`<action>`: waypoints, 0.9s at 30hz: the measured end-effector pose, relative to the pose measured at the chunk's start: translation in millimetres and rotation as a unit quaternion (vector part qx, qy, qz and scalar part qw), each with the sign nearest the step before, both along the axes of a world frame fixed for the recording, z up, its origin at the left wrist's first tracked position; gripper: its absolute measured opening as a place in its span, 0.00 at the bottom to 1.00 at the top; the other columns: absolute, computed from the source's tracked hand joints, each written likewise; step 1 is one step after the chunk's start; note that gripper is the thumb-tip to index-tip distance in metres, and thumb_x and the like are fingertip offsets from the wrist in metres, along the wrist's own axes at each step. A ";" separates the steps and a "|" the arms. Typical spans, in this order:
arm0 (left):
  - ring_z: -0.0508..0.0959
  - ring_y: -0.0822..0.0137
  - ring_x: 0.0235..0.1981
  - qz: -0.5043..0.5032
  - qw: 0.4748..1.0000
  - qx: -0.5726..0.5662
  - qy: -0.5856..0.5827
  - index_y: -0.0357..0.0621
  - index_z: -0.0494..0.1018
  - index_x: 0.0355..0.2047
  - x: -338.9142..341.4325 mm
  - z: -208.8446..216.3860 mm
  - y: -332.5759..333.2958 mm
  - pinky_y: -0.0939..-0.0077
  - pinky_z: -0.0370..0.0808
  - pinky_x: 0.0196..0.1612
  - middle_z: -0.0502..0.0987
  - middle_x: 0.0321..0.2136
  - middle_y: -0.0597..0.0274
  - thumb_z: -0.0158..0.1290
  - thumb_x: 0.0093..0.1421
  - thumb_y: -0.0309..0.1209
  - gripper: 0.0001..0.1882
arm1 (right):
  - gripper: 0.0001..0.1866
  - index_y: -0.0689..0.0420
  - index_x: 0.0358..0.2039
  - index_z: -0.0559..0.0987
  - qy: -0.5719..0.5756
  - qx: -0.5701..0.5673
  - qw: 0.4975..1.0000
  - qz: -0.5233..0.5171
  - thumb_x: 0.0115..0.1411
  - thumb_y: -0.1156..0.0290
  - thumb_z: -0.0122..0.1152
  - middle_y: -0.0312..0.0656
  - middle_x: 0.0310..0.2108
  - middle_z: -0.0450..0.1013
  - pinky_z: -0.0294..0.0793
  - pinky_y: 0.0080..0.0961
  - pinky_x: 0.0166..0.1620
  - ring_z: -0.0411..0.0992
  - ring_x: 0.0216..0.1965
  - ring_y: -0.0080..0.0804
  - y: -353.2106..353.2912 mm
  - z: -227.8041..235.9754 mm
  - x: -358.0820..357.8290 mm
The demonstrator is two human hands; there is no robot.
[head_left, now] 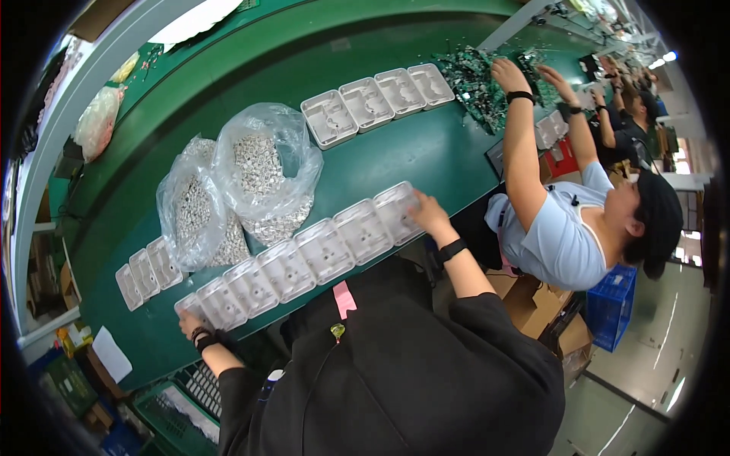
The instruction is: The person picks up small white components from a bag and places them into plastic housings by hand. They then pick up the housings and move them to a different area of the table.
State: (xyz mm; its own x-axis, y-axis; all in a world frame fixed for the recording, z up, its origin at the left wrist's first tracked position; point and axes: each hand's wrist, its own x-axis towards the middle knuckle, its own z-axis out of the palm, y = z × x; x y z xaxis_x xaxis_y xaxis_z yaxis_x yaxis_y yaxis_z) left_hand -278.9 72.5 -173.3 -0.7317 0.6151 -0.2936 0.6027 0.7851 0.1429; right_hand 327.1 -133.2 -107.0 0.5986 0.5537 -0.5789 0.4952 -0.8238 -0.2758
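A slightly slanting row of clear-white plastic trays [285, 270] stretches along the near edge of the green table. The trays stand side by side, touching, with a few small parts inside. My left hand [189, 325] grips the row's left end, its fingers partly hidden against the end tray. At the other end, my right hand [430, 215] holds the outer rim of the last tray [396, 211], fingers bent over its side. Behind the row stand two open clear plastic bags, the larger one [262, 163] and the left one [194, 209], full of small white pieces.
Farther back stands a second row of trays [369, 104]; a few narrow trays [147, 272] sit at the left. A co-worker [563, 228] at right reaches into a heap of dark green small parts [475, 85]. A blue crate [610, 305] and cardboard boxes [532, 304] are on the floor.
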 end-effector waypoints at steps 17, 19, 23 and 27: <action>0.71 0.53 0.40 -0.408 0.887 0.217 0.000 0.41 0.68 0.42 245.3 59.3 -63.9 0.61 0.67 0.42 0.72 0.36 0.51 0.50 0.52 0.41 0.20 | 0.26 0.60 0.47 0.65 -0.266 0.277 0.914 0.129 0.47 0.68 0.59 0.49 0.37 0.62 0.64 0.37 0.42 0.62 0.41 0.48 9.5 -10.8 47.9; 0.74 0.54 0.33 -0.416 0.854 0.083 -0.302 0.40 0.69 0.39 320.2 89.1 -80.8 0.69 0.70 0.36 0.74 0.30 0.53 0.47 0.55 0.35 0.14 | 0.25 0.62 0.46 0.65 -0.233 0.277 0.923 0.132 0.47 0.69 0.59 0.49 0.37 0.62 0.64 0.37 0.42 0.62 0.40 0.49 6.5 -16.5 29.6; 0.76 0.56 0.30 -0.509 0.766 0.036 -0.392 0.39 0.71 0.35 396.2 86.9 -106.3 0.67 0.72 0.34 0.75 0.30 0.52 0.47 0.56 0.40 0.16 | 0.23 0.65 0.42 0.65 -0.189 0.271 0.935 0.130 0.47 0.71 0.59 0.50 0.37 0.62 0.64 0.37 0.41 0.62 0.39 0.50 21.9 -15.9 8.9; 0.77 0.55 0.29 -0.651 0.743 -0.110 -0.113 0.41 0.74 0.31 419.7 91.7 -94.7 0.65 0.72 0.32 0.76 0.27 0.53 0.45 0.56 0.43 0.17 | 0.20 0.65 0.39 0.66 -0.213 0.257 0.935 0.116 0.47 0.71 0.58 0.51 0.35 0.63 0.65 0.37 0.40 0.63 0.38 0.49 23.6 -13.8 5.5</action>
